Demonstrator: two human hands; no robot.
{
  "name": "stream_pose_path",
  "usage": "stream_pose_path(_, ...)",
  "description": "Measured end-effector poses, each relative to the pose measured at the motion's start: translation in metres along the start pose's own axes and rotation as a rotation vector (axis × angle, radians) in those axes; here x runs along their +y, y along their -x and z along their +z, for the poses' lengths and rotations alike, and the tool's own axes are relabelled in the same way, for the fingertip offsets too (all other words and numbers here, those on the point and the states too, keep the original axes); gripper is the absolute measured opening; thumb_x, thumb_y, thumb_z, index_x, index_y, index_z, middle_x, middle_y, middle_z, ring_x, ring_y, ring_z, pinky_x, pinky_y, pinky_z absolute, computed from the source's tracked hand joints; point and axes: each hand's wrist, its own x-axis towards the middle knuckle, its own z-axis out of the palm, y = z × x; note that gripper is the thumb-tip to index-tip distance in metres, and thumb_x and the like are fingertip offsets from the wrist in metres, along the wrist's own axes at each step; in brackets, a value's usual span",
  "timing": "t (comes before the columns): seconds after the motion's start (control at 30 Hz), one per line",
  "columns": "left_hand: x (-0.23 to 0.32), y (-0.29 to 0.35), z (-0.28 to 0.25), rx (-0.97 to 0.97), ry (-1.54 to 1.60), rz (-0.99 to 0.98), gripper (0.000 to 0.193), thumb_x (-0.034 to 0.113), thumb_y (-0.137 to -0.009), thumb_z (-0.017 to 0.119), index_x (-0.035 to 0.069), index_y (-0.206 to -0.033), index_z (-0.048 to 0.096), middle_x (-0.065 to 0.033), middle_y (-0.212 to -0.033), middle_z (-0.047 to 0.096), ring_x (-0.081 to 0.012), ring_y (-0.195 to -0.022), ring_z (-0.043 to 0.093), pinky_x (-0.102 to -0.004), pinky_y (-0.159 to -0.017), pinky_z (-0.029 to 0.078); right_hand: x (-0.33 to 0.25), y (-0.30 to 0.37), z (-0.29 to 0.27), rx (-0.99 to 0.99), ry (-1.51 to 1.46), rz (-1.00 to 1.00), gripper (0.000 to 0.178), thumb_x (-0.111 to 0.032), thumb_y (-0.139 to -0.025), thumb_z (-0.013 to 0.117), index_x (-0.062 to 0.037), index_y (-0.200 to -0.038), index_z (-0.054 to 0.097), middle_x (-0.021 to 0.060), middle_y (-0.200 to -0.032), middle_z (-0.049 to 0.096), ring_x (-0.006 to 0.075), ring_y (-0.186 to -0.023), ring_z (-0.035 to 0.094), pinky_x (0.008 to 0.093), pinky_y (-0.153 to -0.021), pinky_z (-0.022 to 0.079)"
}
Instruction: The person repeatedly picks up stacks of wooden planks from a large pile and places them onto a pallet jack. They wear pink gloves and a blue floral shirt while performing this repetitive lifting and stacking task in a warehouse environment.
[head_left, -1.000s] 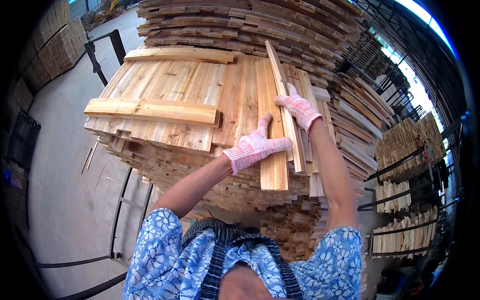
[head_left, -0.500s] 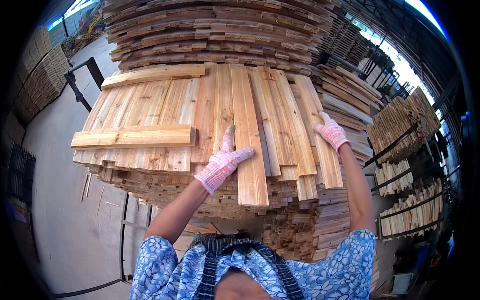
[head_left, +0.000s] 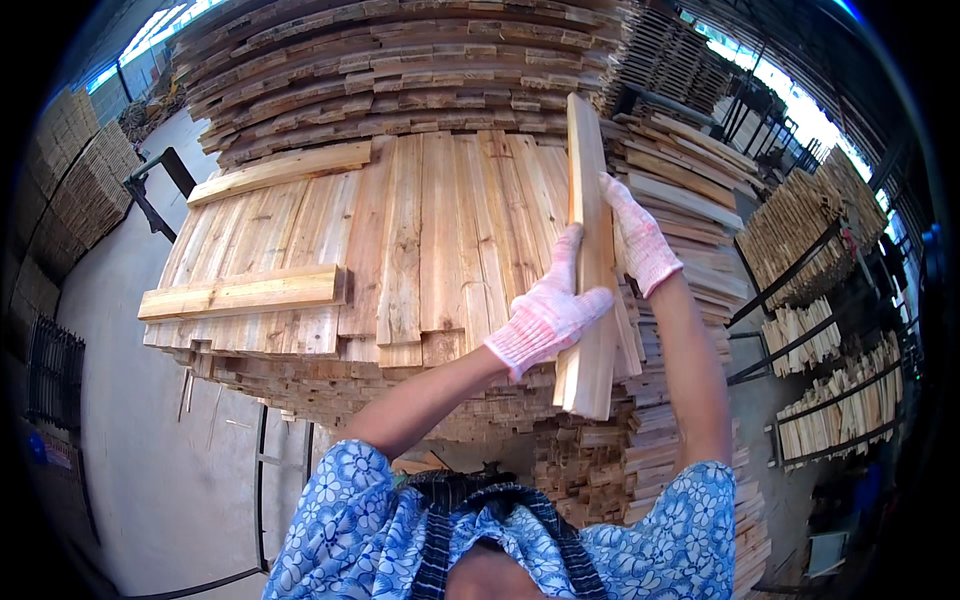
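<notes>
A long pale wooden board (head_left: 594,240) stands raised and tilted at the right end of a layer of planks (head_left: 440,230), one narrow edge showing. My left hand (head_left: 550,312), in a pink-and-white knitted glove, grips the board from its left side, with the thumb across its face and the fingers along its edge. From the right, my right hand (head_left: 642,238), gloved the same way, closes on the board higher up; part of its fingers is hidden behind the wood. Under the hands, the planks lie side by side on a thick stack.
Two crosswise battens rest on the layer's left part, a near batten (head_left: 240,293) and a far batten (head_left: 280,172). A tall pile of boards (head_left: 400,75) rises behind. Loose boards (head_left: 680,205) are heaped at the right, beyond which stand racks of bundled wood (head_left: 840,400).
Both hands have moved together around one board at the right, now lifted and tipped. The planks in the middle now lie closer together, with the gaps between them closed.
</notes>
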Motion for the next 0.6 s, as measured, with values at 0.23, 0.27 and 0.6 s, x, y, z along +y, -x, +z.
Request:
stream_pose_path(0.23, -0.017, 0.051, 0.051, -0.011, -0.619, 0.519, 0.1, 0.046, -0.084, 0.078, 0.004, -0.16, 0.028, -0.0303, -0.146, 0.044, -0.0457, -0.13, 0.051, -0.0536, -0.112, 0.04, -0.023, 0.0, -0.072, -0.017, 0.25, 0.313, 0.067, -0.046, -0.097, 0.067, -0.0063, -0.149, 0.05, 0.0141, -0.132, 0.064, 0.0206, -0.116, 0.061, 0.0349, -0.1, 0.047)
stream_pose_path(0.27, -0.024, 0.066, 0.055, -0.029, -0.852, 0.599, 0.098, 0.048, -0.08, 0.08, 0.008, -0.158, 0.036, -0.0287, -0.143, 0.046, -0.047, -0.128, 0.051, -0.0582, -0.111, 0.04, -0.017, -0.005, -0.084, -0.038, 0.313, 0.363, 0.068, -0.046, -0.097, 0.067, -0.0061, -0.15, 0.049, 0.0152, -0.132, 0.064, 0.0214, -0.117, 0.061, 0.0351, -0.1, 0.048)
stream_pose_path(0.6, -0.09, 0.057, 0.085, 0.115, -1.205, 0.662, 0.087, 0.047, -0.067, 0.086, 0.022, -0.143, 0.052, -0.0211, -0.137, 0.049, -0.0412, -0.127, 0.049, -0.0656, -0.102, 0.037, 0.111, -0.047, -0.056, -0.134, 0.453, 0.236, 0.086, -0.044, -0.097, 0.065, -0.0003, -0.161, 0.028, 0.0261, -0.154, 0.048, 0.0364, -0.143, 0.046, 0.0401, -0.116, 0.035)
